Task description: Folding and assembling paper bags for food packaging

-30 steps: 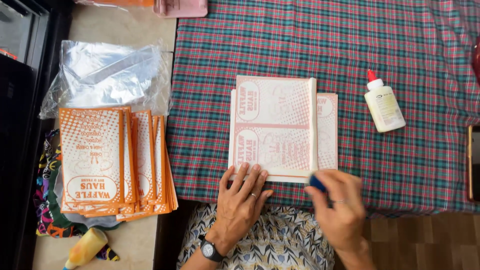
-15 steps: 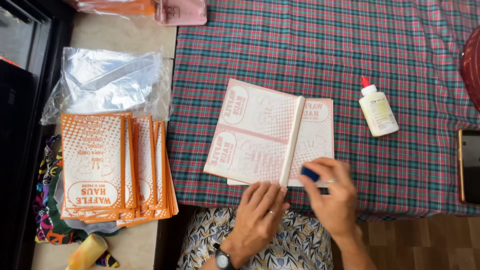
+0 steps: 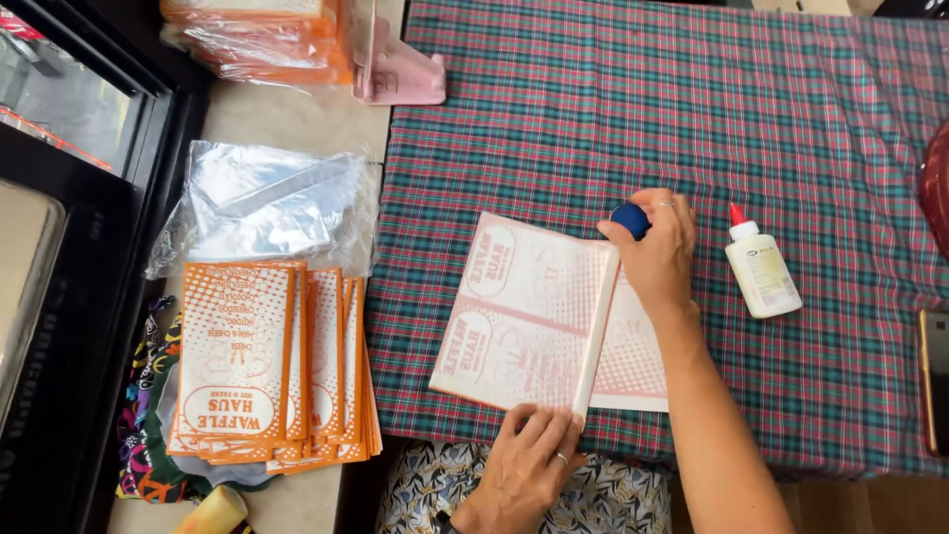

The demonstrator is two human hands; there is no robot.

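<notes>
Head view, looking down on a worktop covered with a red-green plaid cloth (image 3: 633, 109). Left hand (image 3: 524, 465) lies flat at the near edge, fingers spread and pressing down the near corner of a flat white paper bag with faded orange print (image 3: 524, 307); grip released, nothing clasped. The bag lies tilted on the cloth, its long side flap (image 3: 596, 331) folded up as a narrow strip running from the left fingertips to the right hand. Right hand (image 3: 657, 252) sits at the far end of that flap, grip clenched around a small round dark-blue object (image 3: 630, 220), probably a glue stick cap or applicator; can't tell exactly. The blue tip is touching or just above the far corner of the bag. Small white glue bottle with red nozzle (image 3: 761, 269) lies on the cloth just right of the right hand, apart from it. Left of the cloth, on the bare surface: fanned stack of orange-and-white printed paper bags (image 3: 267, 366), and beyond it a crumpled clear plastic wrapper (image 3: 262, 203). Far left corner: another wrapped orange stack (image 3: 262, 40) beside a pink plastic holder (image 3: 400, 74).
</notes>
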